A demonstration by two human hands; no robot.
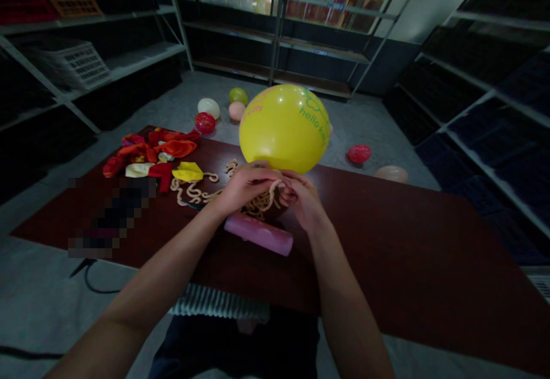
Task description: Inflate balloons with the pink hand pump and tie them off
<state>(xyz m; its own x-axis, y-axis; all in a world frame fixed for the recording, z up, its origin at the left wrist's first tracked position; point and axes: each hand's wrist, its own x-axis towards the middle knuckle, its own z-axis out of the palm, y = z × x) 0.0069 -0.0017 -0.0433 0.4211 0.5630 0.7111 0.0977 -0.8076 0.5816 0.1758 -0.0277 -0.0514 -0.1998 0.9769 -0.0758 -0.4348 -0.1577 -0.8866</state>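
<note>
A large inflated yellow balloon (281, 129) with "hello kitty" lettering stands just beyond my hands, over the table. My left hand (247, 184) and my right hand (301, 195) meet at its near lower side, fingers pinched together. Between them a beige string (272, 194) curls down from the fingertips. The balloon's neck is hidden by my fingers. Under my hands lies a heap of beige strings (255, 207). A pink cylinder (259, 234) rests on its side just in front of the heap.
On the brown table (408, 241), uninflated balloons (158, 147) and a flat yellow one (188, 171) lie at the left, near a blurred dark object (118, 215). Small balloons, one red (359, 153), sit on the floor beyond. Shelves (318, 46) surround the area.
</note>
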